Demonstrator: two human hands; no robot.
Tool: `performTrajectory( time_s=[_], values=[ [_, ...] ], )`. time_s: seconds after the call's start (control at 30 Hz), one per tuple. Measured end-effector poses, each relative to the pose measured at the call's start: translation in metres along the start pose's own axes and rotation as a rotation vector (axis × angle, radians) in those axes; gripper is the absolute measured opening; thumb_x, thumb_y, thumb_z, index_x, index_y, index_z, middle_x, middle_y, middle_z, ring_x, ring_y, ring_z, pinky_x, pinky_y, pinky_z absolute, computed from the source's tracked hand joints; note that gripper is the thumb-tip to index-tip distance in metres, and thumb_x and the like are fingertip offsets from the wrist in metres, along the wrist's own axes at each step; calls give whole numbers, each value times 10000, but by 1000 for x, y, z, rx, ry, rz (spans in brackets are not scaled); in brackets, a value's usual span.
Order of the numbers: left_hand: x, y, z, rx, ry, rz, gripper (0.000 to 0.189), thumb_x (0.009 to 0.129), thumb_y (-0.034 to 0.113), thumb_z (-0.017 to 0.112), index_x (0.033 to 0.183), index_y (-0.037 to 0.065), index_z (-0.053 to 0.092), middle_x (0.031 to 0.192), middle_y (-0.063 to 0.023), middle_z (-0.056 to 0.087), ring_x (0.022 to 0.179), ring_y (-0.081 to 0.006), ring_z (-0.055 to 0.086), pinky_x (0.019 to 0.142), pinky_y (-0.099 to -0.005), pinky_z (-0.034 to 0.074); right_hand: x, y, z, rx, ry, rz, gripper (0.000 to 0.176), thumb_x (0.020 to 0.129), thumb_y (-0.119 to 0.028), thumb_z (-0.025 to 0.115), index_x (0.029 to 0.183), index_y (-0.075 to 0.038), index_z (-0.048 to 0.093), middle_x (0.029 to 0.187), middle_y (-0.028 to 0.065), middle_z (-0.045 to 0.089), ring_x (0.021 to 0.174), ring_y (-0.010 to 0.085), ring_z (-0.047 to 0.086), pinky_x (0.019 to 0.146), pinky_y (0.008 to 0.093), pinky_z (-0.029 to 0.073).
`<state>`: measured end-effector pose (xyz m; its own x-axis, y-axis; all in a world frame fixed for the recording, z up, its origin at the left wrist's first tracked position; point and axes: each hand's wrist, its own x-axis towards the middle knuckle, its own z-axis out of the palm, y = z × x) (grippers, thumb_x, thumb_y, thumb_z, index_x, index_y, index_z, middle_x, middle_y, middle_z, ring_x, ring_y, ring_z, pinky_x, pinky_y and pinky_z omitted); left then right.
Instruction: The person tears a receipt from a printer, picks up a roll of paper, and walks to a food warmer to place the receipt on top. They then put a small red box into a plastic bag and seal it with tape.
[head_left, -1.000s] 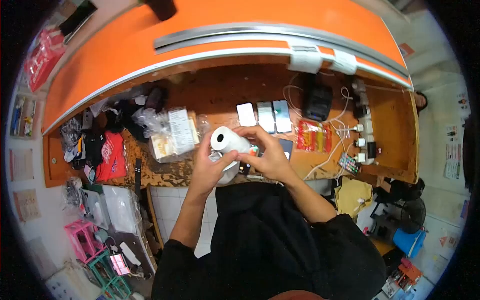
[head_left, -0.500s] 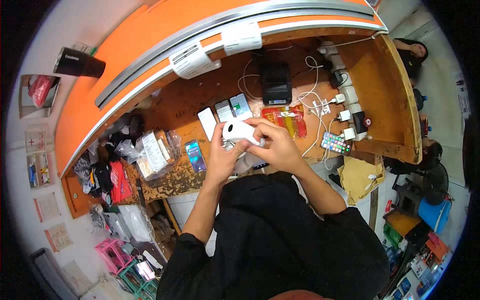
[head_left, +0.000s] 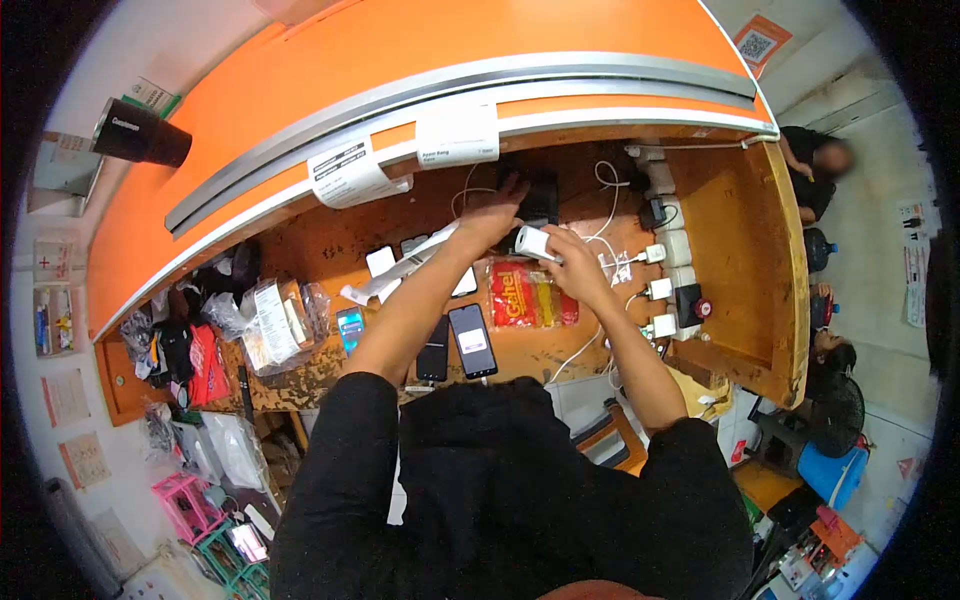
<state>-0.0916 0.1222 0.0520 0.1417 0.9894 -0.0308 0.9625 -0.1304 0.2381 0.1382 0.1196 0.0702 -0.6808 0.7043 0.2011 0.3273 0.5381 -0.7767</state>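
Scuffed wooden desk runs below both hands, finish worn patchy toward the near edge. Squarish black box sits at the left hand fingertips; that area's dim, can't tell if they're gripping or just touching. Crinkly red-and-yellow plastic packet just on the near side of the right fingers. Flat, glossy phone beyond it, bodyward. Smooth white paper roll, cylindrical, held in the right hand fingers, near the box.
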Motion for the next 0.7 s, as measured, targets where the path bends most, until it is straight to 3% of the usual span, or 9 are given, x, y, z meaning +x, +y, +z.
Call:
performTrajectory(
  time_s=[0.13,0.23,0.3,0.47,0.53,0.57,0.6,0.67,0.7],
  values=[
    [20,1,15,60,22,-29,743,818,320,751,1454,141,409,1563,-153,351,1098,-367,652,855,-481,559,13,17,-1,-86,-84,-38,242,739,44,702,930,23,555,1244,187,588,1152,405,535,965,460,453],
    [25,13,1,-122,-80,-186,708,816,284,753,1426,123,431,1486,-171,443,1179,-393,579,947,-494,483,16,30,1,-92,-123,-35,231,742,54,684,928,21,551,1218,190,588,1133,409,532,960,463,455],
    [32,12,3,-210,-123,-248,683,825,294,752,1429,130,481,1442,-181,491,1317,-407,463,1130,-471,357,17,36,3,-79,-125,-31,217,743,62,670,915,19,545,1191,193,591,1113,415,530,956,467,456],
    [43,-2,8,-97,-230,-55,589,888,424,609,1408,161,522,1324,-195,584,1265,-391,525,1057,-498,416,21,49,1,-97,-126,-153,227,719,94,611,930,18,579,1095,200,589,1005,431,536,923,501,462],
    [39,0,-6,-8,-200,-13,660,887,462,607,1466,191,446,1439,-211,465,1357,-413,400,1109,-547,331,26,39,-6,-30,-227,-29,310,739,58,634,1046,19,628,1171,214,613,1120,427,542,988,469,452],
    [42,-12,15,-3,-168,25,754,874,493,623,1517,191,371,1492,-229,395,1394,-425,336,1128,-562,293,33,30,-15,37,-347,82,249,736,-8,723,957,5,607,1179,203,631,1146,393,569,1053,441,421],
    [44,-32,42,-83,-53,131,846,855,503,644,1542,145,301,1490,-250,394,1401,-423,336,1138,-553,285,26,52,-1,65,-366,70,227,746,-15,733,927,4,598,1202,211,631,1152,390,580,1024,416,444],
    [48,-31,8,-370,-240,60,844,850,470,660,1525,93,321,1488,-262,393,1402,-421,341,1139,-548,285,28,59,-1,289,-426,189,246,749,-55,782,859,4,570,1271,246,609,1219,359,579,985,398,456],
    [47,-38,-8,-413,-263,40,831,847,462,661,1516,91,334,1481,-261,402,1396,-420,351,1136,-546,291,29,73,6,306,-399,70,248,760,-45,790,828,-4,556,1292,215,614,1068,289,653,848,369,516]
  ],
)
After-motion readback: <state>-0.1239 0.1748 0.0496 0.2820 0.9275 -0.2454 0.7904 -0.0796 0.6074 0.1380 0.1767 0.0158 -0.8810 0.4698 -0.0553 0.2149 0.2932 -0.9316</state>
